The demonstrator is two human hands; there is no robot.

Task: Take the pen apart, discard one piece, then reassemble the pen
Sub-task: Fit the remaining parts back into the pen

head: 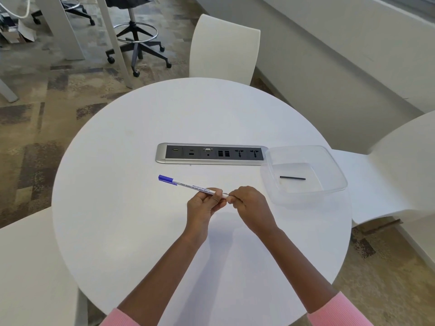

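A white pen (188, 185) with a blue cap at its far-left end is held above the round white table (131, 231). My left hand (204, 203) grips the barrel near its right end. My right hand (247, 203) pinches the pen's right tip, fingers curled round it; the small part there is mostly hidden. A thin black rod (292, 178) lies inside the clear plastic container (334, 170) to the right of my hands.
A silver and black power socket strip (211, 153) is set into the table's middle. White chairs stand at the far side (223, 48), the right (388, 175) and the near left. A black swivel chair (138, 36) stands on the carpet beyond.
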